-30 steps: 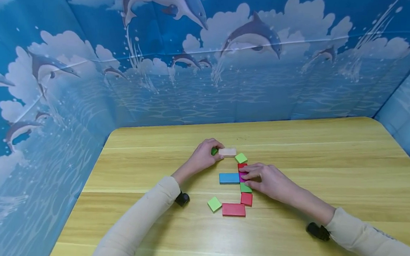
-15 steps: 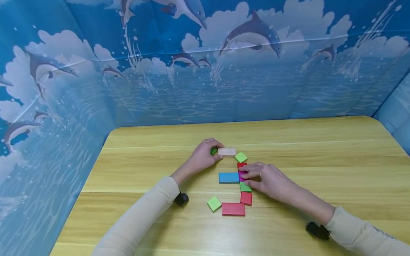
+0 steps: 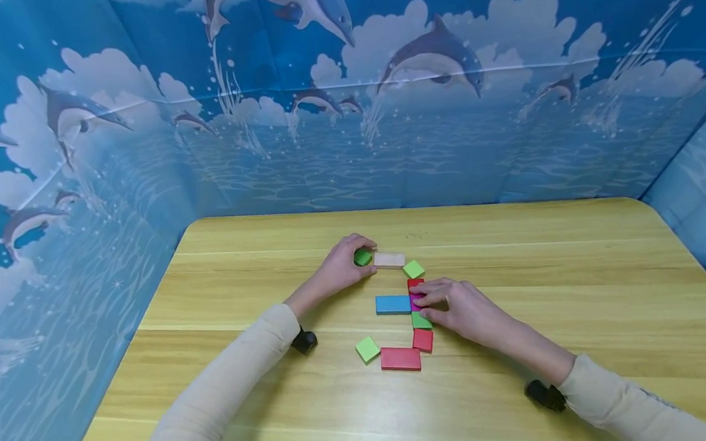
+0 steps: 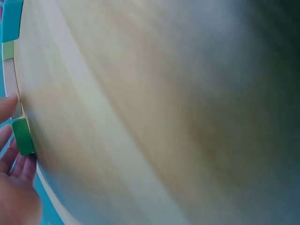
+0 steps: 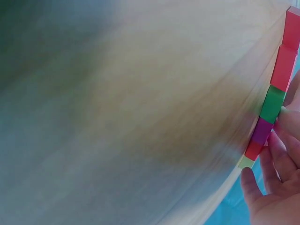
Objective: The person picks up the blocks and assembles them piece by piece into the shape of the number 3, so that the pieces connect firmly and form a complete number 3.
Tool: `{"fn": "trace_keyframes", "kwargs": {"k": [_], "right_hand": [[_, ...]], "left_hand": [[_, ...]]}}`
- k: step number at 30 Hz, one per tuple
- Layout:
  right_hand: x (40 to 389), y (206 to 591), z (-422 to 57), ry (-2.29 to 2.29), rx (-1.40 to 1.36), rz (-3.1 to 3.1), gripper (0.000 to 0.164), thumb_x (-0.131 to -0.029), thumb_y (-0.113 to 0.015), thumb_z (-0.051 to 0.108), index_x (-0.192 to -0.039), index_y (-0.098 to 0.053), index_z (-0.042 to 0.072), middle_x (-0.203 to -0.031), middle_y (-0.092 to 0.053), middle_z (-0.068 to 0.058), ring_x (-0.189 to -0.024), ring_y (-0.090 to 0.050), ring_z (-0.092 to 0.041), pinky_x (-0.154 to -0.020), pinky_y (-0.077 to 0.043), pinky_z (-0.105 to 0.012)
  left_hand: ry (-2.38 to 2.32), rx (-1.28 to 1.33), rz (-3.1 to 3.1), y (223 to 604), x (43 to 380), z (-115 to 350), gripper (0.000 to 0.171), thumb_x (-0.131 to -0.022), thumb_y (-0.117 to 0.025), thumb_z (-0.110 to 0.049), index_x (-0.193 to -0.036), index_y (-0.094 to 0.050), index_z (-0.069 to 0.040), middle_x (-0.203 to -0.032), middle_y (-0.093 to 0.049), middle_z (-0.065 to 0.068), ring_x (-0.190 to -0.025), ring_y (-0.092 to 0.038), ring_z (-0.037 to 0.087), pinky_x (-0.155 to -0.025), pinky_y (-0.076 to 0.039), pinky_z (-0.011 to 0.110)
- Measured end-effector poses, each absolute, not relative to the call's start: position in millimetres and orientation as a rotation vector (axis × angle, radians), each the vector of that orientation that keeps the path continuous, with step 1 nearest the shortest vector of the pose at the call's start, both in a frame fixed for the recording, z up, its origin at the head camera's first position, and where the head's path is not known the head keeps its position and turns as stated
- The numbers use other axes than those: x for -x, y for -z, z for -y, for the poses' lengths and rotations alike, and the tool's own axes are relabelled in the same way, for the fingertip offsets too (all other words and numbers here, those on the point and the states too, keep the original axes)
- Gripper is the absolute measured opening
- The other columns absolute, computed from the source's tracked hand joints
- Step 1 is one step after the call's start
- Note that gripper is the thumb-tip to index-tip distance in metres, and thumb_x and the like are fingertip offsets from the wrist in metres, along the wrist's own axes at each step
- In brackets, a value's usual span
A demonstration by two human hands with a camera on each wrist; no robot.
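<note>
My left hand (image 3: 339, 266) is around a green block (image 3: 363, 257), thumb and fingers spread on either side; whether they touch it is unclear. Beside its fingertips lies a pale pinkish block (image 3: 390, 261). A lime block (image 3: 414, 269) sits to the right of that. My right hand (image 3: 468, 312) pinches a magenta block (image 5: 262, 131) with curled fingertips, partly hiding it in the head view. On either side of it in the row are a small red block (image 5: 253, 150) and another green block (image 3: 422, 320). A blue block (image 3: 393, 305) adjoins the magenta one on the left.
Nearer me on the wooden table (image 3: 499, 422) are a red square block (image 3: 422, 340), a longer red block (image 3: 401, 359) and a lime block (image 3: 368, 350) turned cornerwise. A blue dolphin-print curtain (image 3: 358, 152) stands behind the table.
My left hand has shifted slightly left, its fingertips drawing back from the pale block's end, so more of the green block shows. The right hand stays in place.
</note>
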State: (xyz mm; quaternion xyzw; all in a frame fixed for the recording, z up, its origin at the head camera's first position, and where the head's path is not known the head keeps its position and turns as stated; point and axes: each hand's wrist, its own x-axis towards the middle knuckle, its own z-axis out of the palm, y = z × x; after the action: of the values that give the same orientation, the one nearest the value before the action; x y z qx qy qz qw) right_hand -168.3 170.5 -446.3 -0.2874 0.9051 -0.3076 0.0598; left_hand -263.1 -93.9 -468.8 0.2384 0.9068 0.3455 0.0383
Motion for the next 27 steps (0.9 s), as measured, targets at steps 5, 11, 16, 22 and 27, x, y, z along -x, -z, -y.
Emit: {"fn": "trace_keyframes", "kwargs": {"k": [5, 11, 16, 22, 27], "right_hand": [[168.2, 446.0, -170.3, 0.923, 0.888, -2.747, 0.029, -0.087, -0.076, 0.013, -0.116, -0.075, 0.012, -0.133, -0.061, -0.004, -0.126, -0.052, -0.031, -0.099, -0.044, -0.052], [168.7, 446.9, -170.5, 0.916, 0.884, -2.749, 0.03, -0.088, -0.075, 0.014, -0.118, -0.074, 0.013, -0.134, -0.06, -0.005, -0.126, -0.052, -0.031, -0.1, -0.044, -0.052], [167.9, 447.4, -170.9, 0.915, 0.883, -2.754, 0.03, -0.088, -0.075, 0.013, -0.118, -0.074, 0.012, -0.134, -0.06, -0.005, -0.126, -0.052, -0.032, -0.099, -0.044, -0.052], [167.0, 448.7, -171.2, 0.927, 0.892, -2.751, 0.028, -0.088, -0.075, 0.013, -0.116, -0.074, 0.012, -0.134, -0.061, -0.005, -0.126, -0.052, -0.032, -0.099, -0.044, -0.052], [167.1, 449.3, -170.8, 0.939, 0.873, -2.742, 0.029, -0.088, -0.075, 0.014, -0.117, -0.074, 0.012, -0.134, -0.06, -0.004, -0.127, -0.051, -0.031, -0.099, -0.044, -0.052]], "left_hand": [[-1.084, -0.636, -2.818, 464.8, 258.9, 98.3, 0.05, -0.086, -0.078, -0.022, -0.129, -0.06, -0.006, -0.119, -0.058, 0.003, -0.104, -0.054, 0.017, -0.088, -0.047, 0.031], [-1.056, -0.523, -2.872, 462.3, 255.6, 101.4, 0.053, -0.084, -0.079, -0.028, -0.127, -0.06, -0.004, -0.108, -0.059, 0.003, -0.097, -0.054, 0.017, -0.084, -0.048, 0.032], [-1.048, -0.483, -2.877, 461.7, 252.3, 102.8, 0.048, -0.084, -0.079, -0.027, -0.123, -0.062, -0.003, -0.104, -0.059, 0.003, -0.092, -0.054, 0.017, -0.079, -0.048, 0.032], [-1.094, -0.481, -2.866, 462.6, 249.1, 102.8, 0.043, -0.084, -0.078, -0.018, -0.121, -0.064, -0.001, -0.102, -0.06, 0.004, -0.091, -0.055, 0.018, -0.078, -0.05, 0.031], [-1.124, -0.462, -2.852, 465.1, 247.4, 104.4, 0.042, -0.085, -0.076, -0.013, -0.122, -0.064, -0.001, -0.103, -0.06, 0.004, -0.091, -0.055, 0.017, -0.078, -0.049, 0.029]]}}
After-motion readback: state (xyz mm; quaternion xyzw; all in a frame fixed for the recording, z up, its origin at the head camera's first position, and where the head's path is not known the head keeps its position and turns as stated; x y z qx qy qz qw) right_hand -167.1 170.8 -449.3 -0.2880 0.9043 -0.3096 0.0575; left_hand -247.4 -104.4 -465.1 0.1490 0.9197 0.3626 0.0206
